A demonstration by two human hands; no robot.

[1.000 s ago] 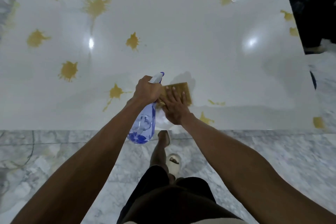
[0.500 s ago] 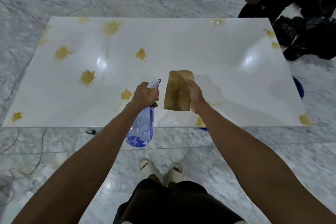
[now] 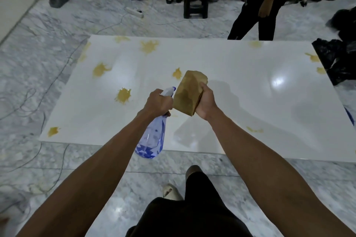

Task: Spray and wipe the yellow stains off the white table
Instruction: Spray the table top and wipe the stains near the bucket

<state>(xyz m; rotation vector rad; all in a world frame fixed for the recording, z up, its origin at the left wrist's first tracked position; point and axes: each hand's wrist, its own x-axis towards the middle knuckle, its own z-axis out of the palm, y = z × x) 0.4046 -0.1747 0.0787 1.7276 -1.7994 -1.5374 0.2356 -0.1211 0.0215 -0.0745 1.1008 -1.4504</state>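
Spray bottle (image 3: 152,140) trigger hidden under left grip (image 3: 159,103). Bench (image 3: 250,102) right end cut off by frame edge. Bystanders (image 3: 256,5) cropped above waist.

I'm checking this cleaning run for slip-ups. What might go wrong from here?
The cloth in the right hand looks already yellowed, so it may smear the stains rather than lift them. The spray bottle in the left hand points toward the cloth, so spray may miss the white table.

The right hand (image 3: 206,102) now holds the cloth (image 3: 189,95) lifted off the white table (image 3: 250,90) — a second ago it pressed flat there — beside the spray bottle (image 3: 154,134).
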